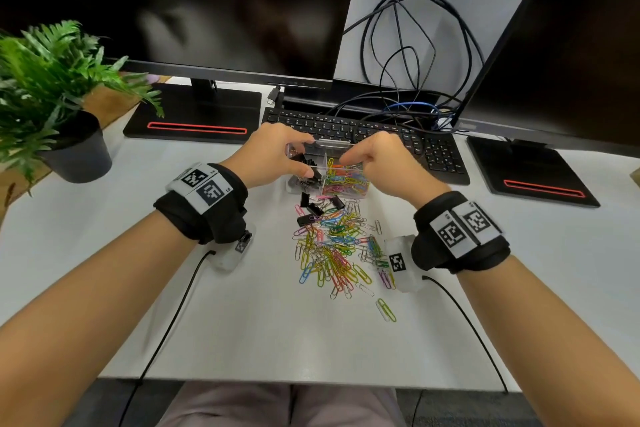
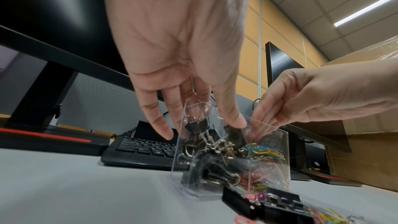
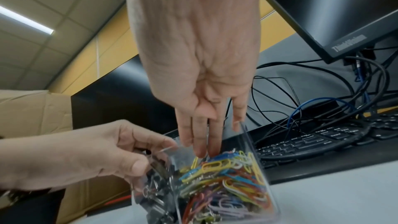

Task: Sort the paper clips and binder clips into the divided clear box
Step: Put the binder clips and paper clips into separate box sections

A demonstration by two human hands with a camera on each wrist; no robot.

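Nearest, loose coloured paper clips (image 1: 337, 250) and a few black binder clips (image 1: 313, 206) lie on the white desk (image 1: 242, 322). Beyond, the divided clear box (image 1: 327, 172) stands before the keyboard (image 1: 381, 135). The left hand (image 1: 273, 156) grips its left wall; the right hand (image 1: 381, 158) reaches straight fingers (image 3: 202, 142) into the paper-clip compartment.

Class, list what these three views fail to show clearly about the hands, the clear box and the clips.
1. Head view: the left hand and right hand cover the clear box rim; fingertips hidden.
2. Left wrist view: loose binder clips are blurred and cut off by the bottom edge.
3. Right wrist view: whether the right hand's fingers hold a paper clip is unclear.
4. Clip counts: too tangled.
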